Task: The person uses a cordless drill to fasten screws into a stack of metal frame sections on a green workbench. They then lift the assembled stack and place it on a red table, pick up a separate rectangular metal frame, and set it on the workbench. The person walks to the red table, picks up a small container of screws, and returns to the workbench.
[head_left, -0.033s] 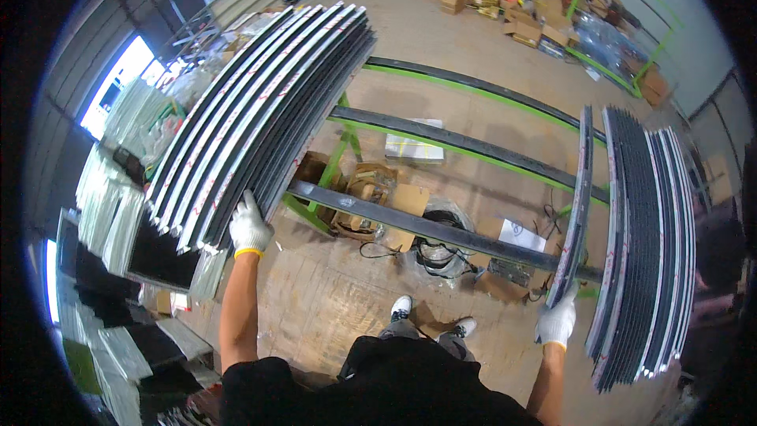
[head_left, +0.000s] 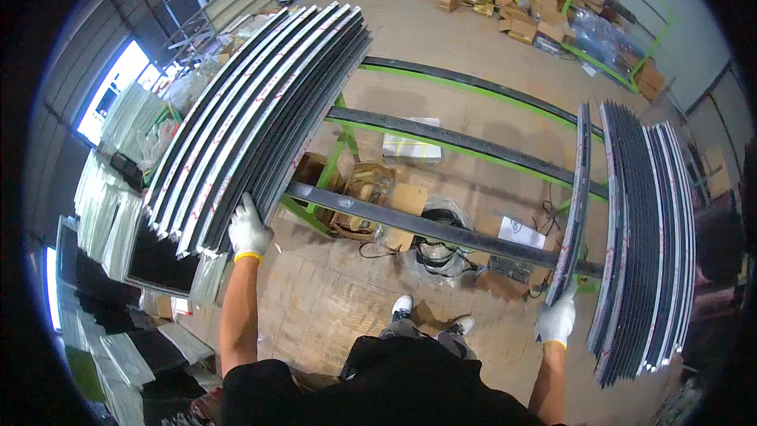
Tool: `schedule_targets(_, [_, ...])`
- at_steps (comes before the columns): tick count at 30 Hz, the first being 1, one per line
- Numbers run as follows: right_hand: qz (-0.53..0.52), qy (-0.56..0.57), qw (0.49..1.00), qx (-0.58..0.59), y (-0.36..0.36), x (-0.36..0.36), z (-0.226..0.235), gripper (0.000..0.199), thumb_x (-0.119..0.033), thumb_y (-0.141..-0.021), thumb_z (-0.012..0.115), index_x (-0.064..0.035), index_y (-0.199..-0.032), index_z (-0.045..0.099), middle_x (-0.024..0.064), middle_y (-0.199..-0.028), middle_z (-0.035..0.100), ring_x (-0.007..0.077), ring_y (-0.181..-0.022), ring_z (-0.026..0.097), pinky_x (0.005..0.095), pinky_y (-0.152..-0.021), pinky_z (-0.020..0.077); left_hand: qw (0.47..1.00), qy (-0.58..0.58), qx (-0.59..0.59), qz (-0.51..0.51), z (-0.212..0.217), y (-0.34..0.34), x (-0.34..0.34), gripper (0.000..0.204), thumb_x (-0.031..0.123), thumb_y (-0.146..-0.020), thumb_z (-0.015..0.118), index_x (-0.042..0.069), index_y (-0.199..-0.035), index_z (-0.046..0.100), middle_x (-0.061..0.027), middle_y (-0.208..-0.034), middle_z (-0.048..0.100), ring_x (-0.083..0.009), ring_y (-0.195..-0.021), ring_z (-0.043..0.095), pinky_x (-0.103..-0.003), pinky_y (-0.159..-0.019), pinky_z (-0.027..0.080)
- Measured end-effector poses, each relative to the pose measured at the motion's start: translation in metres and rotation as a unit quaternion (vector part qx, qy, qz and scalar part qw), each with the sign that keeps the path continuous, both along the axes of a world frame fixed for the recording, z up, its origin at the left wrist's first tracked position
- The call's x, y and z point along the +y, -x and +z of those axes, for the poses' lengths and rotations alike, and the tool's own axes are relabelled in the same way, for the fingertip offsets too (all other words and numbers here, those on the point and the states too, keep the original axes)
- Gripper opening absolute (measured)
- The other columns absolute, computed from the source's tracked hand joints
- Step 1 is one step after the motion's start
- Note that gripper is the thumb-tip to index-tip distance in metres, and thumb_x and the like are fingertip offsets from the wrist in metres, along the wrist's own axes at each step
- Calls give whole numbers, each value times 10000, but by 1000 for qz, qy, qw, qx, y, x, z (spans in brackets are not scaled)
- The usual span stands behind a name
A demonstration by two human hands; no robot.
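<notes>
My left hand (head_left: 250, 235), in a white knit glove with a yellow cuff, rests at the near end of a large stack of long metal profiles (head_left: 260, 118). Its visible fingers stretch forward over the dark profiles at the stack's right edge. On the right, my gloved right hand (head_left: 557, 319) grips the near end of a single dark profile (head_left: 574, 205). That profile lies across the rack's rails, a little apart from a second stack of profiles (head_left: 643, 244) farther right. Part of the right hand's fingers is hidden behind the profile's end.
Black-topped green rails (head_left: 457, 142) span between the stacks. Beneath are cardboard boxes (head_left: 408, 199), a wrapped black coil (head_left: 441, 241) and a white sheet (head_left: 520, 233). Wrapped panels (head_left: 102, 197) stand at left. Cartons (head_left: 516, 25) and a green frame (head_left: 611, 71) stand at the back right.
The whole view has shifted slightly. Both hands keep their places on the profiles.
</notes>
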State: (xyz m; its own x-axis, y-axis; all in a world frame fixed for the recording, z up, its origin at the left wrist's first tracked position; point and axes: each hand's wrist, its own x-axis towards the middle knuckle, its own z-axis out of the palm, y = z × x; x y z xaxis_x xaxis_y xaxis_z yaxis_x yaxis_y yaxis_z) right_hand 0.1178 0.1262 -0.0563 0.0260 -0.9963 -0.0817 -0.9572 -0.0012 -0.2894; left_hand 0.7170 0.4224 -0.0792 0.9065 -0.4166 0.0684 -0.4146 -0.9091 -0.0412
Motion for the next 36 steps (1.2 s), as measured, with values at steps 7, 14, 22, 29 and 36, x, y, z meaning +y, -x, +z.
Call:
schedule_targets(7, [70,-11,953,-294,12,34,-12,841,-31,-817,769,9,-1565,386,193,-1284,667,287,-1109,664,381,-954,527,990,35,-114,-81,-7,26,-5,712,211,-599,872,57,-1228,575,-176,-1322,538,-395,-1172,543,-516,-959,462])
schedule_targets(14, [-14,-131,899,-418,9,32,-15,804,-55,-863,762,21,-1560,369,83,-1117,654,132,-905,610,300,-779,527,980,137,96,-110,-8,78,-33,660,349,-709,839,31,-1250,634,-253,-1282,580,-455,-1202,568,-516,-1022,483])
schedule_targets(22, [33,-125,983,-127,7,54,-25,862,-246,-790,773,-4,-1534,410,280,-1098,721,458,-977,711,519,-833,572,885,291,349,-100,-48,114,-49,734,224,-879,772,51,-1529,478,-172,-1155,694,-280,-985,659,-392,-841,525])
schedule_targets(29, [49,-31,975,-213,8,43,-18,904,-199,-758,739,-106,-1585,384,287,-1180,698,485,-1073,679,549,-906,569,797,430,402,-132,-44,140,-63,776,-6,-839,639,46,-1585,434,-35,-1051,643,-91,-735,560,-247,-610,479])
schedule_targets(36, [48,-107,969,-218,29,28,-12,696,-290,-798,802,-75,-1417,568,258,-1114,736,436,-1020,719,525,-887,577,821,367,397,-183,-75,135,-52,770,68,-890,743,-15,-1581,413,-180,-1532,535,-251,-1383,495,-358,-1171,374])
